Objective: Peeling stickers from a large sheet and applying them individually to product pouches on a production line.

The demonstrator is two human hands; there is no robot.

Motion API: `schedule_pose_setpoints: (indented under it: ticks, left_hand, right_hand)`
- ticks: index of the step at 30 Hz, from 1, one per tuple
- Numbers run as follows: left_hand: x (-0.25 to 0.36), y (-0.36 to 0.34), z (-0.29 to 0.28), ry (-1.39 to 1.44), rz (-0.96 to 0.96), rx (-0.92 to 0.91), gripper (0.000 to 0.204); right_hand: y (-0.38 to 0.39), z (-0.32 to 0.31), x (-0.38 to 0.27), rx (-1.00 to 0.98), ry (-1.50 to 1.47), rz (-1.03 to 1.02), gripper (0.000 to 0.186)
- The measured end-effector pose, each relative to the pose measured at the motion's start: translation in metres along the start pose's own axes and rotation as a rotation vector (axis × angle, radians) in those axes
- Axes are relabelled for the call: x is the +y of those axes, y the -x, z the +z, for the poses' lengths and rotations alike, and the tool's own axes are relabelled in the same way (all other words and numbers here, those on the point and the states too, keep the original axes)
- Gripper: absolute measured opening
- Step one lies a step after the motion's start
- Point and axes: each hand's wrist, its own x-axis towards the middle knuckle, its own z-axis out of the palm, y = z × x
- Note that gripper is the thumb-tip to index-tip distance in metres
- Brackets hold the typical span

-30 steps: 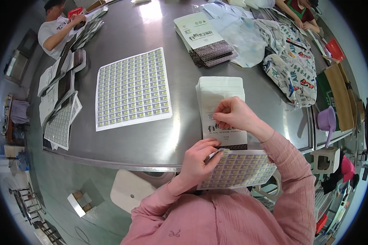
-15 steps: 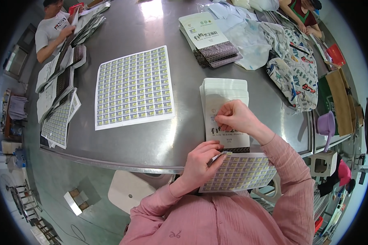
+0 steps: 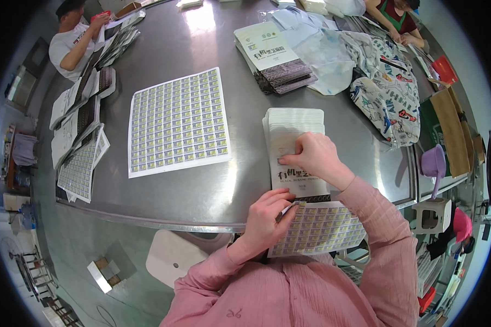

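Observation:
My right hand [image 3: 316, 157] is curled over the top pouch of a stack of flat, pale pouches [image 3: 294, 121] with dark lower ends. Its thumb rests on the pouch's front, above the large dark print. What lies under the thumb and curled fingers is hidden. Below the stack, my left hand [image 3: 266, 218] pinches the upper left edge of a sheet of small yellow-and-blue stickers [image 3: 324, 231]. That sheet hangs over the table's front edge against my shirt. One sticker [image 3: 300, 204] shows at the left fingertips.
A larger sticker sheet [image 3: 177, 122] lies flat on the metal table [image 3: 202, 201]. More pouches [image 3: 275, 54] are piled behind my stack. A patterned cloth bag [image 3: 390, 109] and purple dipper [image 3: 433, 162] are on the right. Two people work at the far sides; a stool [image 3: 172, 256] stands below.
My right hand has turned and shifted slightly, its thumb now lying flatter on the pouch. My left hand stays at the sheet's edge. At the far left, the person's hands have risen.

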Motion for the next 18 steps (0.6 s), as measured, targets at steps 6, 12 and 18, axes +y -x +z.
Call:
schedule_pose_setpoints:
  ticks: [6, 12, 18]
  left_hand:
    - [-0.002, 0.004, 0.004, -0.024, -0.012, 0.025, 0.012]
    - [0.001, 0.003, -0.008, 0.071, -0.008, -0.080, 0.013]
    - [0.004, 0.007, -0.012, 0.208, -0.089, -0.131, 0.017]
  right_hand:
    - [0.053, 0.019, 0.053, 0.562, 0.035, -0.040, 0.077]
    - [0.079, 0.047, 0.063, 0.472, -0.026, -0.007, 0.072]
    - [0.085, 0.053, 0.064, 0.431, -0.183, 0.073, 0.055]
